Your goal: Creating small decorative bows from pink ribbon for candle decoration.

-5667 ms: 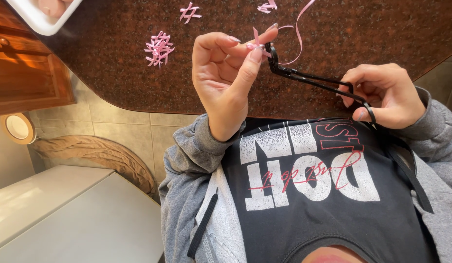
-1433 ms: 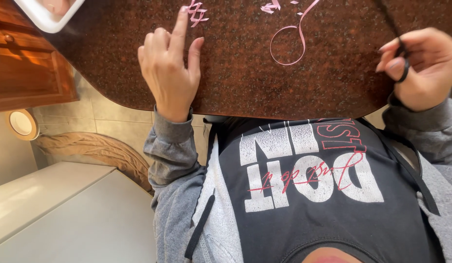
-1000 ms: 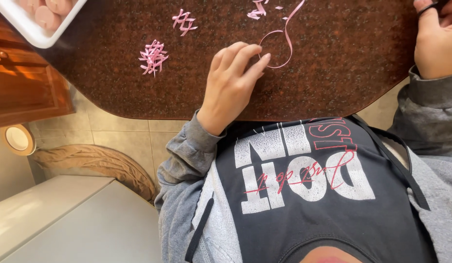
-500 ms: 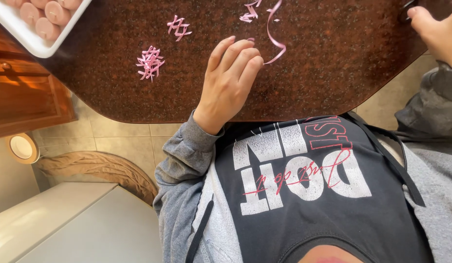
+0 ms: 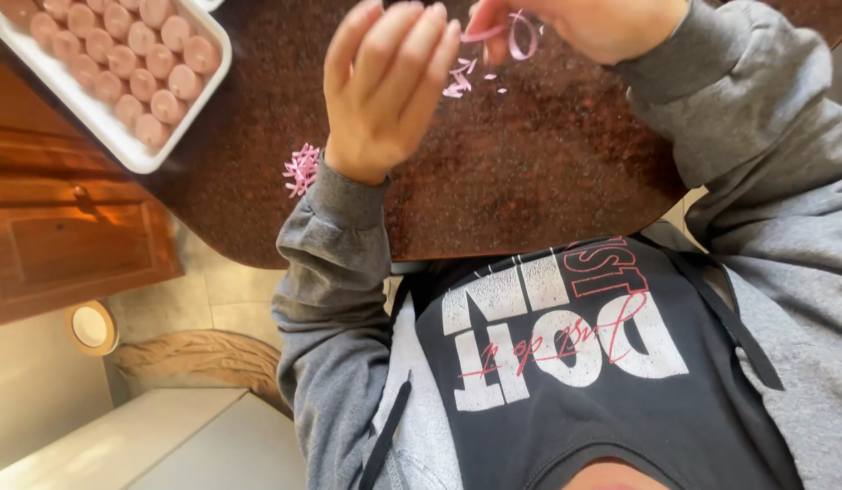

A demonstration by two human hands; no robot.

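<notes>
The right hand pinched a thin curly pink ribbon above the dark speckled stone table; the left hand was open, fingers together.

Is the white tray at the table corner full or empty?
Full, as far as shown. The white tray holds close rows of round pink pieces; its far end is cut off by the picture edge.

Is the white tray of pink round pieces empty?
No: the white tray at the dark counter's corner holds rows of pink round pieces.
</notes>
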